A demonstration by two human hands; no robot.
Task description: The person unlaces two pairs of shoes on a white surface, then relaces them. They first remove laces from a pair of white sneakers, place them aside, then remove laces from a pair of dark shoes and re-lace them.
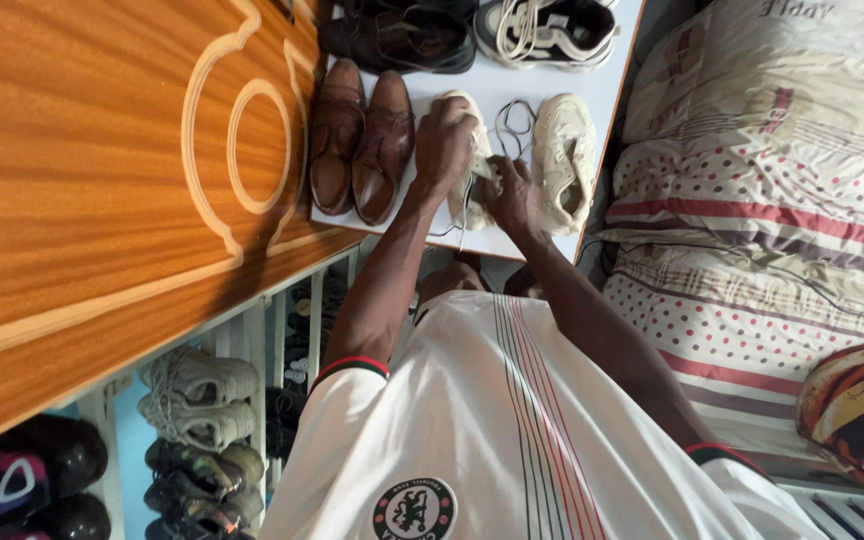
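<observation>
A cream sneaker (469,112) lies on a white tabletop (512,88), mostly covered by my hands. My left hand (443,142) is closed over its upper part. My right hand (513,196) grips its near end by the lacing, and a loose lace (462,222) hangs past the table's front edge. The matching cream sneaker (564,160) lies just to the right, untouched, with a dark lace loop (512,122) between the two. A pair of brown leather shoes (362,140) sits just left of my left hand.
Dark brown shoes (402,38) and a black-and-white sneaker (548,30) lie at the table's far side. A carved wooden door (102,180) fills the left. A bed with patterned covers (752,200) is at the right. A rack holding several sneakers (197,395) stands low on the left.
</observation>
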